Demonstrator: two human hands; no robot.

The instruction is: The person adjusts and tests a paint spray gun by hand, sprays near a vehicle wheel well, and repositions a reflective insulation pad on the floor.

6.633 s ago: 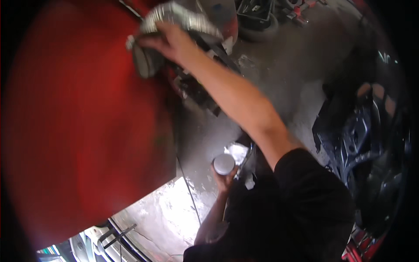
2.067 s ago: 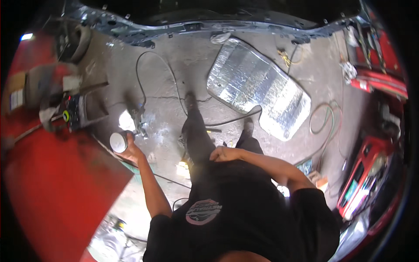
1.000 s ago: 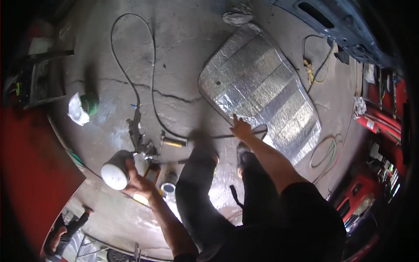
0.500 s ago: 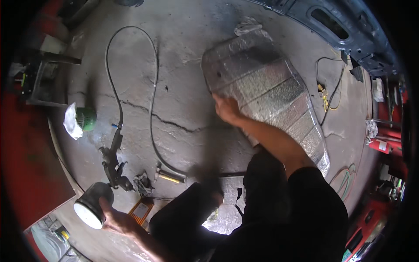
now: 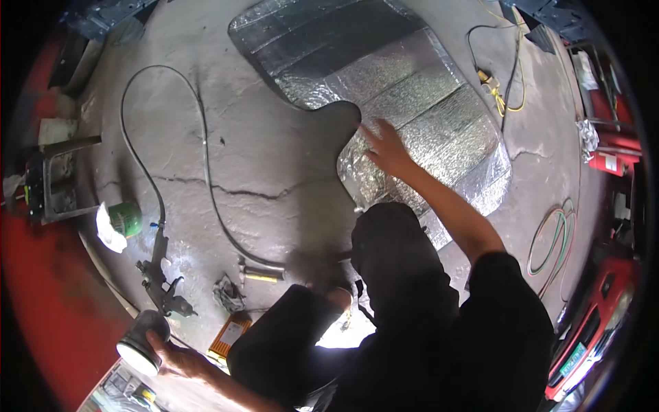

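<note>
My left hand (image 5: 175, 357) grips a dark cylindrical can (image 5: 145, 333) with a white end, low on the left. A dark spray gun (image 5: 161, 278) with a hose (image 5: 206, 147) lies right beside it; whether the two are joined I cannot tell. With fingers spread, my right hand (image 5: 388, 151) hovers at or just above a large silver foil-faced panel (image 5: 425, 103), close to its curved, dark-rimmed cutout. Contact there is unclear.
Near my knees lie a hammer (image 5: 261, 276), a crumpled dark rag (image 5: 228, 294) and an orange-yellow box (image 5: 228, 334). A green can (image 5: 125, 220) stands left. On the right are a yellow-ended cord (image 5: 495, 89), coiled hoses (image 5: 552, 237) and a red car bumper (image 5: 594, 323).
My right hand has come off the panel's edge, and its fingers have spread. The panel has swung left and away and shows more of its face. My left hand keeps the can.
</note>
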